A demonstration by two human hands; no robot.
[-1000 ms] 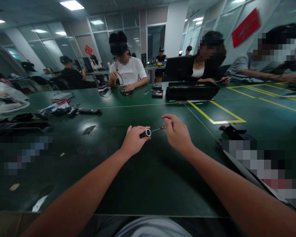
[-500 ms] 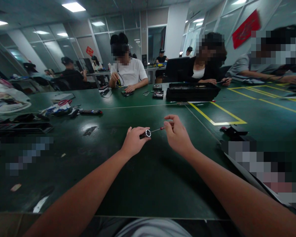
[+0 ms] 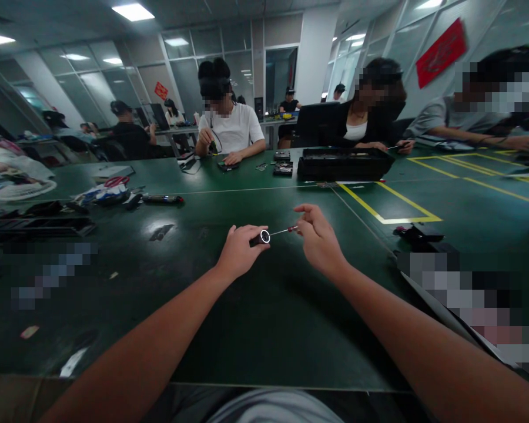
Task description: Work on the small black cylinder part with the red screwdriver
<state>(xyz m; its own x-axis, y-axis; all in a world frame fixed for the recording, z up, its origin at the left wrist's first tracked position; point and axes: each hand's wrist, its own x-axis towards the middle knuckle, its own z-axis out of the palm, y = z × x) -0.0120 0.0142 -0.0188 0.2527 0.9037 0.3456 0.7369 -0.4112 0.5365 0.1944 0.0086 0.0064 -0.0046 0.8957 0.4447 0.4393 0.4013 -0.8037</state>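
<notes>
Just left of the middle of the head view, my left hand (image 3: 240, 249) is closed around a small dark cylindrical part (image 3: 264, 237) with a bright ring on its end face. My right hand (image 3: 318, 238) pinches the red handle of a thin screwdriver (image 3: 291, 228) between thumb and fingers, its forefinger raised. The screwdriver's shaft points left and its tip meets the side of the dark part, as far as I can see. Whether the tip sits in a screw is too small to tell. Both hands are above the green table (image 3: 247, 329).
A long black case (image 3: 344, 165) lies across the table, near two co-workers. To the left are a black pen-like tool (image 3: 163, 200), red-handled scissors (image 3: 117, 181) and a cluttered heap. Black parts (image 3: 421, 232) lie at the right, near yellow tape (image 3: 390, 221).
The fingers of my right hand have shifted slightly on the screwdriver's handle, and the thumb has drawn back a little. My left hand and the dark part stay in place.
</notes>
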